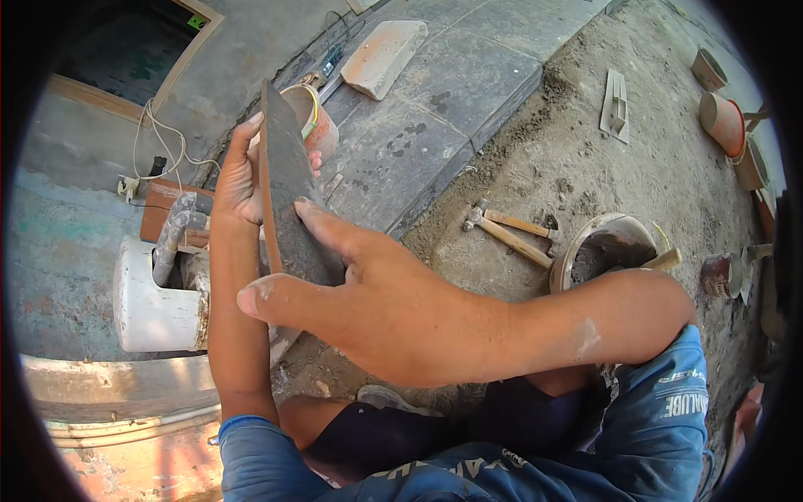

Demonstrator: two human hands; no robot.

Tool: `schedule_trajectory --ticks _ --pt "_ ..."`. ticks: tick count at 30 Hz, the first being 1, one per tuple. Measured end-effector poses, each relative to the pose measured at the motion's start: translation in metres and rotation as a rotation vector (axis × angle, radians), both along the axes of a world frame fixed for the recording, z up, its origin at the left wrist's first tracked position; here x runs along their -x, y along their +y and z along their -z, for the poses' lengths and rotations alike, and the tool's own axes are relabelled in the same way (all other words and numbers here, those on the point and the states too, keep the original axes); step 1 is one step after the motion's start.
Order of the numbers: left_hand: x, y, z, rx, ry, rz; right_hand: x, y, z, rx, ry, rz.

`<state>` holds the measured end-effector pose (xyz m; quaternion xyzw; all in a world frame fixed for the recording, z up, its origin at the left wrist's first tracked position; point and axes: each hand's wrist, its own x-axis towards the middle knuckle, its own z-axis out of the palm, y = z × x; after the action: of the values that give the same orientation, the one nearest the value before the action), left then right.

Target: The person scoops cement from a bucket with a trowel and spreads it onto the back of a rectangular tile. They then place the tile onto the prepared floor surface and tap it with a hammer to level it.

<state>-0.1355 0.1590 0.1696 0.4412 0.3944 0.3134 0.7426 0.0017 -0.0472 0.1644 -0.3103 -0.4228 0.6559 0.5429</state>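
Left hand (238, 180) grips the far edge of a dark grey flat stone tile (288, 197) held upright on edge; right hand (376, 305) clamps its near face. Looks stiff, heavy, brittle: hold by both edges.

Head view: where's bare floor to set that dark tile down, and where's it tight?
Both hands, left hand and right hand, hold the dark tile on edge. Free: laid grey tiles beyond the brick; sand bed between the tile edge, trowel float and hammers. Crowded: right rim by the buckets, and left by the white pipe fitting.
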Motion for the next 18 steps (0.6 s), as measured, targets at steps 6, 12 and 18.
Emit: schedule_trajectory --ticks 6,12,18 --pt "-0.019 -0.028 -0.020 0.006 0.038 -0.004 -0.012 -0.006 -0.029 -0.071 -0.194 0.091" --pt "-0.026 -0.041 -0.038 -0.013 0.012 -0.006 -0.013 -0.012 -0.040 -0.180 -0.283 0.127" --pt "-0.038 -0.047 -0.038 -0.009 -0.053 0.003 -0.037 -0.016 -0.045 -0.125 -0.176 -0.036"
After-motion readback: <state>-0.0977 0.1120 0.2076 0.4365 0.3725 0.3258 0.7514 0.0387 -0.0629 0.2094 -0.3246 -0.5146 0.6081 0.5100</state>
